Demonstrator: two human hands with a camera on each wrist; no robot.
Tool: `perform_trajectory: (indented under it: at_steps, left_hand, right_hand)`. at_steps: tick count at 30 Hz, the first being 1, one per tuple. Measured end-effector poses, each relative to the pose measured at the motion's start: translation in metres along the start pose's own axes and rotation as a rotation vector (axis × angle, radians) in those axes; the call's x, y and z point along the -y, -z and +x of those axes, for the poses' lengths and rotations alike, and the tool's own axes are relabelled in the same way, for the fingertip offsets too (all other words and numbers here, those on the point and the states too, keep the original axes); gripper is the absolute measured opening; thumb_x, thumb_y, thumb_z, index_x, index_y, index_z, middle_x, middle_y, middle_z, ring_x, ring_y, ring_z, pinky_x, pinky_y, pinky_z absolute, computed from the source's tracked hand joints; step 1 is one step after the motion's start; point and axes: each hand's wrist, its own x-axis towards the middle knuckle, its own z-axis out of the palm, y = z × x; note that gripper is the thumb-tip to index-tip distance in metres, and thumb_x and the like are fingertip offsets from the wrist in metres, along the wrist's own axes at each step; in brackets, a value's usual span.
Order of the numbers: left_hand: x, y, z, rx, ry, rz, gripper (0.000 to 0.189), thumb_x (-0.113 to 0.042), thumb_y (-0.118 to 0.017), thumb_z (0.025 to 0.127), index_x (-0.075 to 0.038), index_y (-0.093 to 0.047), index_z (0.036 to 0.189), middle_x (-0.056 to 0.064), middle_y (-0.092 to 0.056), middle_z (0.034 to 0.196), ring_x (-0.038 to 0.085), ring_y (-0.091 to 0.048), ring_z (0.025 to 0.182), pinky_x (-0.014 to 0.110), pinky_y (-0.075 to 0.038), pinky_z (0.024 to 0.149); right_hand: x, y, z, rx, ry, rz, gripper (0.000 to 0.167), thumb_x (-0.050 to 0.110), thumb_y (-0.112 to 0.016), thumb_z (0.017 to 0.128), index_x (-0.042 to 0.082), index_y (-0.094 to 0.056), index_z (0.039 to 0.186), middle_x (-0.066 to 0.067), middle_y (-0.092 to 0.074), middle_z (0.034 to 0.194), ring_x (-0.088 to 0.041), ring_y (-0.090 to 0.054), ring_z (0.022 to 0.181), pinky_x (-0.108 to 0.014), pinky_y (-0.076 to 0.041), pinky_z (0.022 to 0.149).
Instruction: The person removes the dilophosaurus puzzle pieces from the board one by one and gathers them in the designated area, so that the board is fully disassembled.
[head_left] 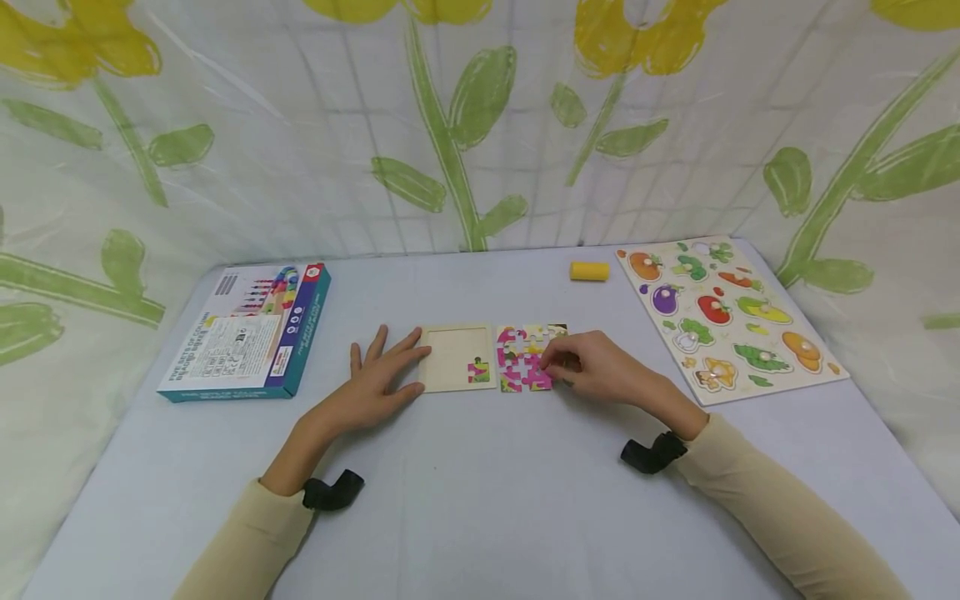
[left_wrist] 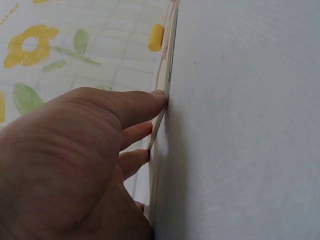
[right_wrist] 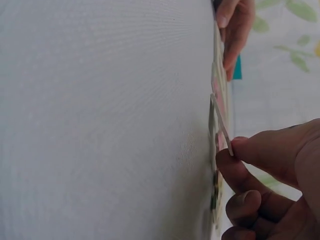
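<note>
A square wooden puzzle tray (head_left: 450, 358) lies flat, with a small pink and green patch of puzzle (head_left: 478, 372) in its lower right corner. Spread fingers of my left hand (head_left: 375, 383) touch the tray's left edge; in the left wrist view the thumb of that left hand (left_wrist: 75, 140) rests at the tray's edge. Directly right of the tray is a block of colourful jigsaw pieces (head_left: 517, 358). Over its right side, my right hand (head_left: 603, 367) pinches a thin puzzle piece (right_wrist: 223, 127) between thumb and forefinger, tilted in the right wrist view. Its picture is hidden.
A teal-edged box (head_left: 232, 342) lies at the left. Toward the back is a yellow cylinder (head_left: 589, 272). On the right lies a vegetable peg board (head_left: 727, 317). A flower-patterned curtain (head_left: 315, 167) hangs behind the white tabletop (head_left: 465, 492).
</note>
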Motion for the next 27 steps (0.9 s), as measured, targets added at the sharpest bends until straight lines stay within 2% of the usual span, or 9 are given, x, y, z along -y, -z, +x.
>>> perform_trajectory:
  at_steps: [13,27]
  left_hand:
    - [-0.0012,0.0005,0.0,0.005,-0.005,0.006,0.059,-0.022,-0.065,0.105,-0.011,-0.046,0.16,0.015,-0.021,0.178,0.055,0.013,0.163,0.081,0.021,0.118]
    - [0.0009,0.0001,-0.0001,0.009,-0.006,0.005,0.059,-0.025,-0.064,0.105,-0.013,-0.046,0.16,0.013,-0.02,0.179,0.054,0.012,0.163,0.082,0.02,0.118]
  right_hand:
    - [-0.0046,-0.0049,0.0015,0.0,0.012,0.009,0.011,0.011,-0.071,0.101,0.016,-0.077,0.108,0.004,-0.073,0.093,-0.01,-0.054,0.077,-0.023,-0.047,0.067]
    - [-0.002,-0.0045,0.0013,0.017,-0.011,0.004,0.011,0.011,-0.071,0.101,0.015,-0.077,0.109,0.002,-0.072,0.093,-0.012,-0.053,0.079,-0.024,-0.046,0.067]
